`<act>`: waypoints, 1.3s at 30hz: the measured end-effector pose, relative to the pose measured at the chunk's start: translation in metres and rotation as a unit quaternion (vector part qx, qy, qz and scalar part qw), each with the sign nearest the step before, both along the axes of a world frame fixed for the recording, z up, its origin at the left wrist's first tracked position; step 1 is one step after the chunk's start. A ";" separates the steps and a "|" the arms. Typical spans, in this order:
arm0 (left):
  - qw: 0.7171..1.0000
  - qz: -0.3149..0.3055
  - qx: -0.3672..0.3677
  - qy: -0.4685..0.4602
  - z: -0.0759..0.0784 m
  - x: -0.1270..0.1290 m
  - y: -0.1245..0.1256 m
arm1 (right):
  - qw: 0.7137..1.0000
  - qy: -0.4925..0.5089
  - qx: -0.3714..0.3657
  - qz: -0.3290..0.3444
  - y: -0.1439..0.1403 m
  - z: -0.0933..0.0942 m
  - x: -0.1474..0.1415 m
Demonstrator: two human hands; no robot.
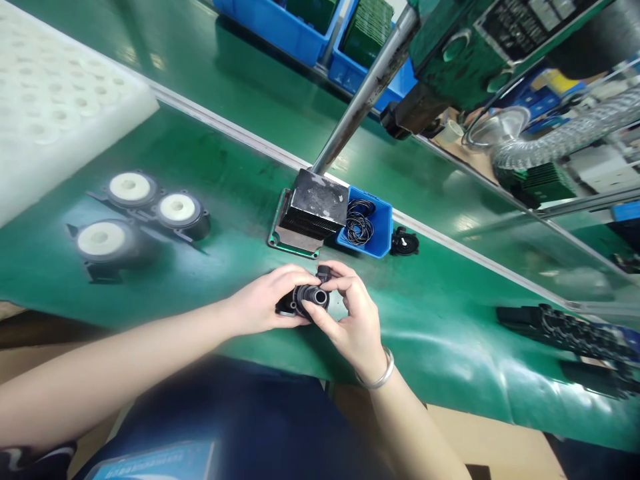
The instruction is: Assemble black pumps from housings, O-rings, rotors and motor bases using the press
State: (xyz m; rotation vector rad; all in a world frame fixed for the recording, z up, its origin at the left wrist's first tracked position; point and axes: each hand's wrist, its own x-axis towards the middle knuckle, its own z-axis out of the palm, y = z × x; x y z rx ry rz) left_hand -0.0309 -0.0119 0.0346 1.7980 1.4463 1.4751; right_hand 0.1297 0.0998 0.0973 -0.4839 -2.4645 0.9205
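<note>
Both hands hold a black plastic pump housing (304, 301) low over the green bench, its round ported end tilted up toward me. My left hand (273, 300) is closed around its left side, thumb and fingers wrapping the body. With thumb and fingertips, my right hand (350, 310) grips the ported end from the right. Whether a small part sits under the right fingertips is hidden. Just beyond the hands stands a dark metal block (320, 200) on a base plate, and beside it a blue bin (383, 230) with black rubber rings (359, 227).
Several black housings with white discs (131, 187) stand at the left, near a white foam tray (75, 113). A small black round part (405, 243) lies right of the bin. Black parts (560, 330) line the far right. A metal post (367, 90) rises behind the block.
</note>
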 end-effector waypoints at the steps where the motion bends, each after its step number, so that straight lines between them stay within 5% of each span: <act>1: 1.000 -0.002 0.000 -0.001 0.000 0.000 0.000 | 1.000 0.003 0.002 0.001 0.000 0.000 0.000; 39: 0.999 0.029 -0.019 -0.003 0.007 0.003 -0.002 | 0.999 0.025 -0.026 0.000 -0.003 -0.014 0.002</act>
